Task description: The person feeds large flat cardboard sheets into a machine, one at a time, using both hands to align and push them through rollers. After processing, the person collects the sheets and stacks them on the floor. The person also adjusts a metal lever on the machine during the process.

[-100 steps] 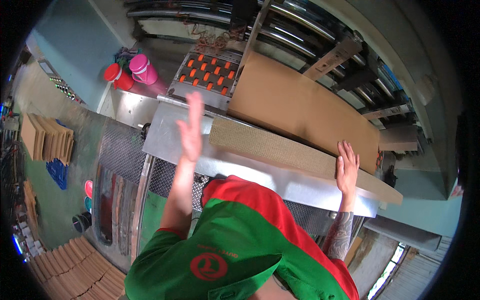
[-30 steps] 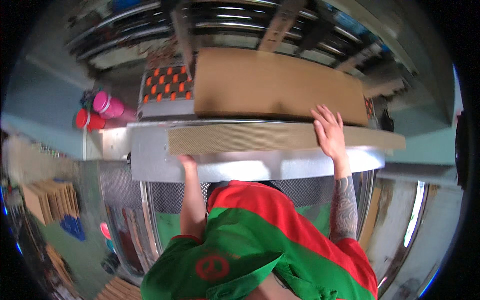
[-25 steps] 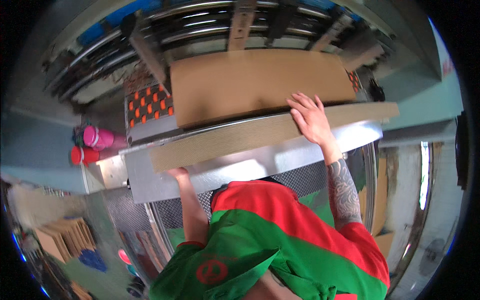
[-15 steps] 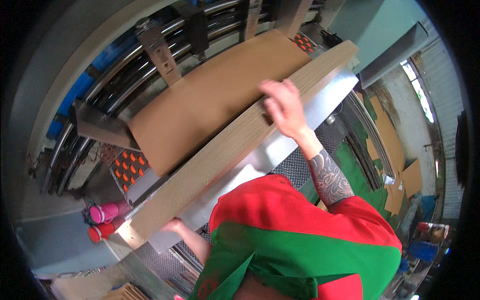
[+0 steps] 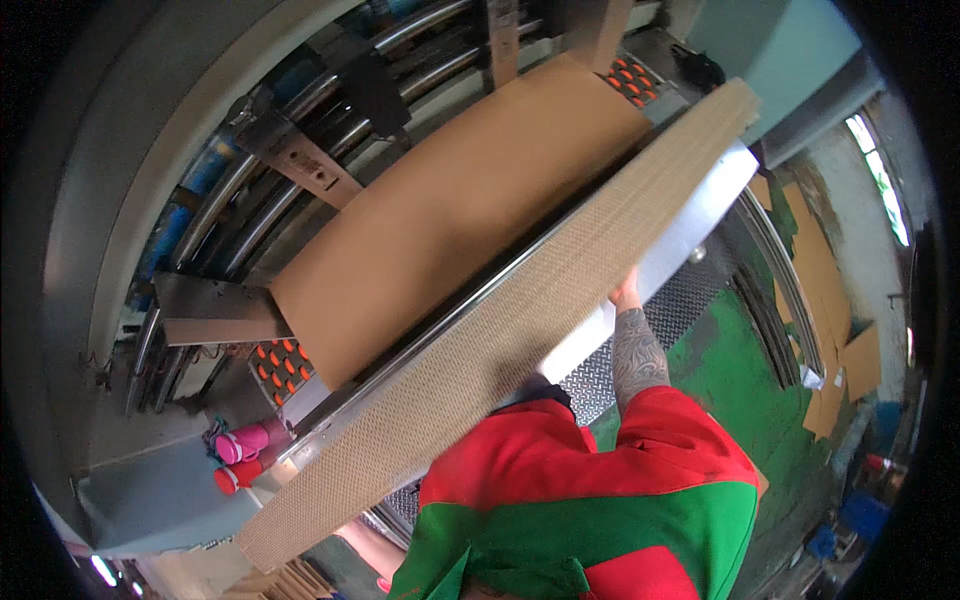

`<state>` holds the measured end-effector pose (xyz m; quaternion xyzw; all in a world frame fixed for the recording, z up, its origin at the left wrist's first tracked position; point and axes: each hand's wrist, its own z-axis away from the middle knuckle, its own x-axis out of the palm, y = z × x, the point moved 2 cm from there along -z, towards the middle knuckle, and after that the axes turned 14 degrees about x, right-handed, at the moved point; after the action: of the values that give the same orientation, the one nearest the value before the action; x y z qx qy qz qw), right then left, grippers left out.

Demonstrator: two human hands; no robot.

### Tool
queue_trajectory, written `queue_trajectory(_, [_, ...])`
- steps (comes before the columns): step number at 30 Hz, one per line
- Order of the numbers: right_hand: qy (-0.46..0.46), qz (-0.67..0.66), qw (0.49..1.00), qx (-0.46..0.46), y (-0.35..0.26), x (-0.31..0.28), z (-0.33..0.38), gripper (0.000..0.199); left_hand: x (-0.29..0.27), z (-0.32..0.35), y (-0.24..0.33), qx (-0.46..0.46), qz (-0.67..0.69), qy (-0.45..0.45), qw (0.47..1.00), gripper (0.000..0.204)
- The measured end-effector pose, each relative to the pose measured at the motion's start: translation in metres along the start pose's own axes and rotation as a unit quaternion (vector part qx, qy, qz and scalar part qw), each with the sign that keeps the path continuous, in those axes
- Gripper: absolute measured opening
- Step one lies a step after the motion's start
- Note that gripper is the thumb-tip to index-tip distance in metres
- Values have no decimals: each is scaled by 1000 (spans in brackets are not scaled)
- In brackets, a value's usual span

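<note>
A thick stack of corrugated cardboard sheets (image 5: 470, 350) stretches diagonally in front of me, its ribbed cut edges facing up. My right hand (image 5: 626, 291) grips the stack from its near side, with the fingers partly hidden behind the board. Low on the left, my left hand (image 5: 352, 531) is at the near side of the stack's other end, holding it; most of its fingers are covered. Beyond the stack, a flat brown cardboard sheet (image 5: 460, 210) lies on the machine bed. Under the stack runs a shiny metal table (image 5: 700, 205).
Metal bars and brackets (image 5: 305, 168) of a machine stand behind the flat sheet. Orange rollers (image 5: 283, 370) show at its left corner. A pink bottle (image 5: 243, 441) and a red-capped bottle (image 5: 238, 477) sit left of the stack. Cardboard pieces (image 5: 825, 290) lie on the green floor at right.
My right hand has come down from the stack's top to its near side. The stack has shifted toward me and to the lower left, showing more of its ribbed edges.
</note>
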<state>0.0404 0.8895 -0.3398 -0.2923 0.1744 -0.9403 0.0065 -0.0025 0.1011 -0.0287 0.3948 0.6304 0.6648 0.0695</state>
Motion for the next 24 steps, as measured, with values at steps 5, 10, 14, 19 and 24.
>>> queue_trajectory(5, [-73, -98, 990, -67, 56, 43, -31, 86, -10, -1, 1, 30, -46, 10, 998, 77])
queue_trajectory(10, [-49, -90, 992, -67, 55, 52, -12, 86, -18, 2, -7, 29, -75, 32, 996, 75])
queue_trajectory(14, [-33, -66, 994, -78, 38, 44, 9, 86, -11, 1, -20, 16, -75, 38, 996, 72])
queue_trajectory(19, [22, -17, 993, -118, 36, 55, 26, 87, 3, -25, -58, -20, -111, 21, 993, 69])
queue_trajectory(24, [55, 50, 987, -145, 28, 91, 37, 89, -11, -63, -152, -198, -141, 41, 969, 89])
